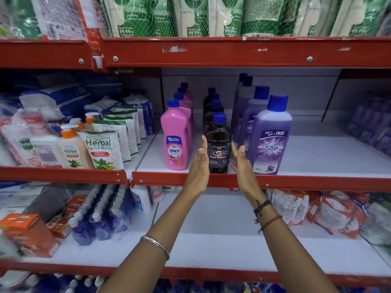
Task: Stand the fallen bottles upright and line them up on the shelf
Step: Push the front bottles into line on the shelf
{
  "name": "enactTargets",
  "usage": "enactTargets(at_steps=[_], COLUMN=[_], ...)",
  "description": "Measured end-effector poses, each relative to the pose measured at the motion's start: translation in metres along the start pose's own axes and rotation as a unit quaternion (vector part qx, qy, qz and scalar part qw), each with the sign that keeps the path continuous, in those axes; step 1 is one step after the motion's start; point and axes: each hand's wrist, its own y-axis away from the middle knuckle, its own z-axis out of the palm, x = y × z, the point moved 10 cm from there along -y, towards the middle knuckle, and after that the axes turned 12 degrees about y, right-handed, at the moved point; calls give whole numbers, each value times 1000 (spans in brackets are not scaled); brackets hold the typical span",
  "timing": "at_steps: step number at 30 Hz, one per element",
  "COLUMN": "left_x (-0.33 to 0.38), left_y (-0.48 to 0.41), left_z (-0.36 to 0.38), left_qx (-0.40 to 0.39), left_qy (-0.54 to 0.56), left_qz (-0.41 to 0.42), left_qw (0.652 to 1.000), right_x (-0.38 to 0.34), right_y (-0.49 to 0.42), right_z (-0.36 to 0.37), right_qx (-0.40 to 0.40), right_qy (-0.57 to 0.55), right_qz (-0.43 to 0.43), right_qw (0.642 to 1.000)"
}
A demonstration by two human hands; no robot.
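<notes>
Bare forearms, no sleeves, jewellery on both wrists

The left hand (197, 166) has a thin silver bangle (155, 246) well below it on the forearm. Below the right hand (243, 166) sit a knotted black thread band (262, 206) and, further down the arm, a slim brown cord bracelet (270, 222).

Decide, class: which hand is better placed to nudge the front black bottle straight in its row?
Left, though only narrowly. The left hand lies against the black bottle, its fingers alongside the label; the right hand stands open, slightly apart.
</notes>
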Motion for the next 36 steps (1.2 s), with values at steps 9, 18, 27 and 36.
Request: enactTargets(at_steps=[9, 18, 27, 36], left_x=[14, 14, 4, -2], left_y=[13, -26, -13, 2], left_z=[-104, -109, -115, -118], left_qx=[268, 74, 30, 32], left_qy=[132, 114, 80, 38], left_qz=[122, 58, 22, 16], left_qw=[947, 989, 996, 999], right_x=[-80, -62, -67, -80], right_y=[46, -27, -19, 8], right_z=[27, 129, 121, 114], right_qx=[122, -80, -64, -73], right_qy=[-64, -65, -29, -50], right_qz=[-216, -24, -42, -44], right_qw=[966, 994, 997, 995])
